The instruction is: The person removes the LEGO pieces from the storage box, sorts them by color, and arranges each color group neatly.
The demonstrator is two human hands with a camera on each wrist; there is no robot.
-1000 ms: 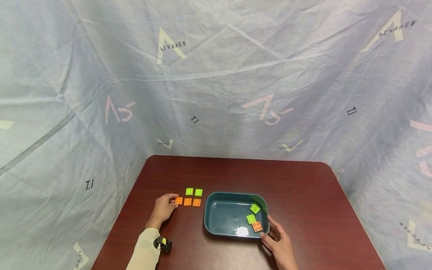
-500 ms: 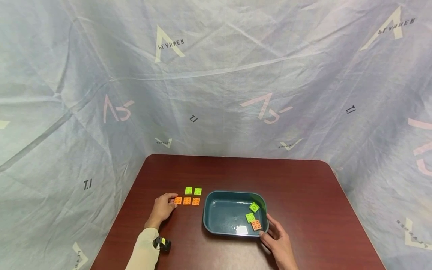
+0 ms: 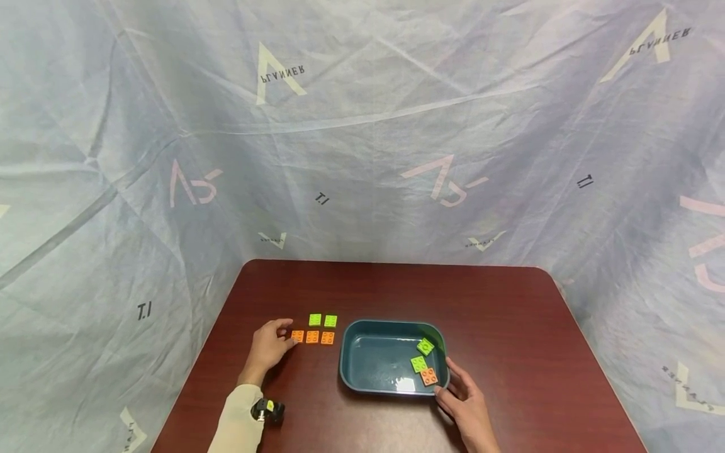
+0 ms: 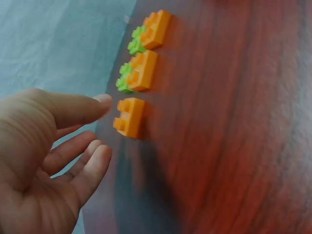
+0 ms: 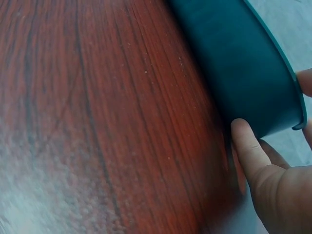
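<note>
Three orange toy bricks stand in a row on the table: the left one [image 3: 297, 335], the middle one [image 3: 313, 336] and the right one [image 3: 327, 338]. Just behind them sit two green bricks, a left one [image 3: 314, 319] and a right one [image 3: 331, 321]. Beside the left orange brick is my left hand [image 3: 269, 346]; the left wrist view shows its thumb and fingers spread, with a gap to that brick [image 4: 130, 117]. My right hand [image 3: 467, 409] grips the near right corner of a dark teal tray [image 3: 374, 362], its thumb against the outer wall [image 5: 243, 73].
Inside the tray's right end lie two green bricks, one at the back [image 3: 425, 346] and one nearer [image 3: 418, 363], plus an orange brick [image 3: 428, 376]. A reddish-brown table [image 3: 510, 327] carries everything. Grey printed cloth [image 3: 362, 189] hangs around its back and sides.
My left hand has let go of the left orange brick, fingers parting and drawing slightly left. My right hand keeps its grip on the tray. The head view has shifted a little.
</note>
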